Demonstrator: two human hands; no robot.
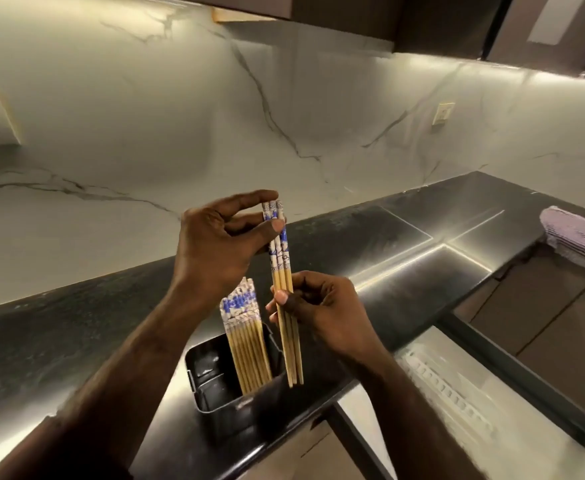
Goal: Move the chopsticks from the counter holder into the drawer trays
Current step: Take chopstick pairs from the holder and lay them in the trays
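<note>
1. Nearest, lower right: open drawer (513, 427), pale tray (450, 386) inside, blurred, compartments hard to make out. Lies right of and below both hands.
2. At the bench (76, 341) edge: dark metal holder (221, 407), a bundle of chopsticks (246, 344) standing in it, patterned ends up, leaning against its right wall.
3. Just right of that bundle, clear of the holder: three held chopsticks (282, 289), long axis near upright, tips down, hanging just past the holder's right rim.
4. Right hand (325, 313) pinching the bare wooden shafts at mid-length, thumb in front; nearer the drawer.
5. Left hand (221, 244) higher, thumb and forefinger pinching the blue-and-white ends.
6. Judgement: next move probably a swing right and down, with a turn from upright to flat to match the tray slots; right hand better placed to carry.
7. Farthest: folded cloth (578, 240), marble wall (284, 98).
</note>
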